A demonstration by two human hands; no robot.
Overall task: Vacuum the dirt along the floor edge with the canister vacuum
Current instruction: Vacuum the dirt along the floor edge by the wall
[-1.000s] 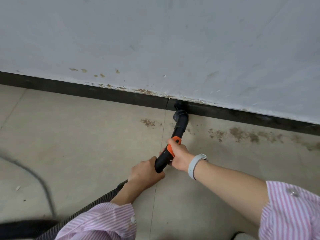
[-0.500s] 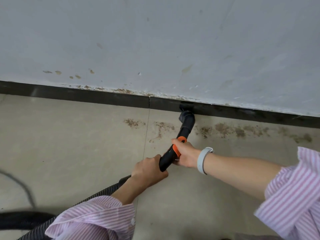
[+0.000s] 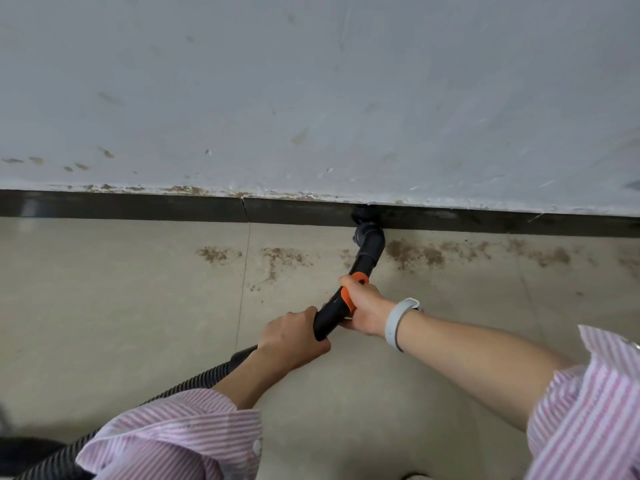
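Dirt (image 3: 414,253) lies in brown patches on the tiled floor (image 3: 121,306), strung along the floor's far edge just short of the dark skirting board (image 3: 138,206) at the foot of the grey wall (image 3: 311,81). Some patches sit to the left of the vacuum nozzle (image 3: 369,237) and more spread to its right, toward the right end of that edge. The nozzle's black tip is pressed into the join between floor and skirting, and the black wand (image 3: 332,311) slopes back from it toward the person. The right hand (image 3: 365,308) is wrapped round the wand at its orange collar (image 3: 348,299), fingers curled about the tube, with a pale band (image 3: 398,322) on that wrist. The left hand (image 3: 289,336) grips the wand's lower end just behind, also closed tight round it, the two hands nearly touching. From under the left hand a ribbed black hose (image 3: 194,381) runs down toward the floor's near left corner, passing beneath a pink-and-white striped sleeve (image 3: 180,434). A matching sleeve (image 3: 588,417) covers the right upper arm.
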